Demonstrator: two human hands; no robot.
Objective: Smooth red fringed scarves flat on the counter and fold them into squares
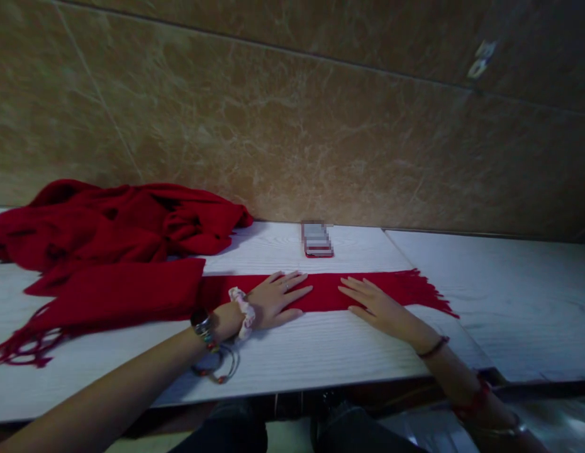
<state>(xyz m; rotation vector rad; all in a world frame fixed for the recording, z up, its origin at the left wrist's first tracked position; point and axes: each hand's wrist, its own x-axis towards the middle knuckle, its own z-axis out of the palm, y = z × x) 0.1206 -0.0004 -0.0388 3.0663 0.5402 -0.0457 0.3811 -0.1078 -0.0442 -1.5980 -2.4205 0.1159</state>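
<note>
A red scarf (pixel 323 292) lies as a long folded strip on the white table, with fringe at its right end. My left hand (pixel 278 301) rests flat on its middle, fingers spread. Farther right, my right hand (pixel 375 305) lies on the strip with its fingers stretched toward the left. The left part of the strip runs beneath or into a wider folded red piece (pixel 132 292) with fringe at the far left; which of these I cannot tell.
Behind the folded piece, a crumpled heap of red cloth (pixel 108 220) sits against the marbled wall (pixel 273 126). A phone-like object (pixel 317 240), partly pixelated, lies behind the strip. The table's front edge (pixel 255 395) runs close before my legs.
</note>
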